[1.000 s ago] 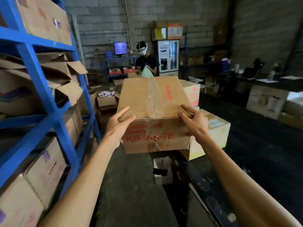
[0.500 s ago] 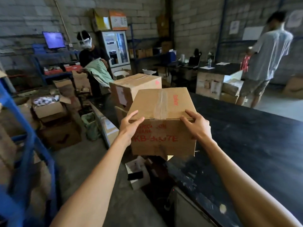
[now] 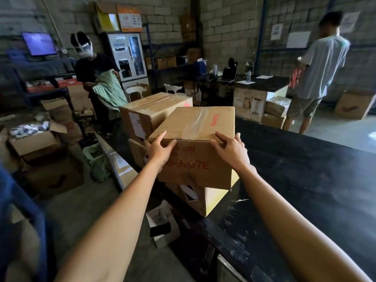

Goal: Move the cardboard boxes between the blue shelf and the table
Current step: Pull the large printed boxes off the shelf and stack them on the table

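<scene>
I hold a taped cardboard box [image 3: 195,147] with red lettering in both hands. My left hand [image 3: 159,150] grips its near left top corner, and my right hand [image 3: 232,148] grips the near right top edge. The box sits directly above a lower box with a yellow side [image 3: 213,198] on the black table [image 3: 305,190]; whether it rests on that box I cannot tell. Another taped box [image 3: 152,112] stands stacked behind it. A blurred part of the blue shelf [image 3: 22,200] shows at the far left.
A person with a green cloth [image 3: 95,66] stands at the table's far end, another person [image 3: 317,66] stands at the back right. Open boxes [image 3: 34,139] crowd the floor on the left. A small white box [image 3: 162,226] lies on the floor by the table edge.
My view has swung right, away from the blue shelf. The box in my hands has travelled toward the table and now sits lower, over the yellow-sided box.
</scene>
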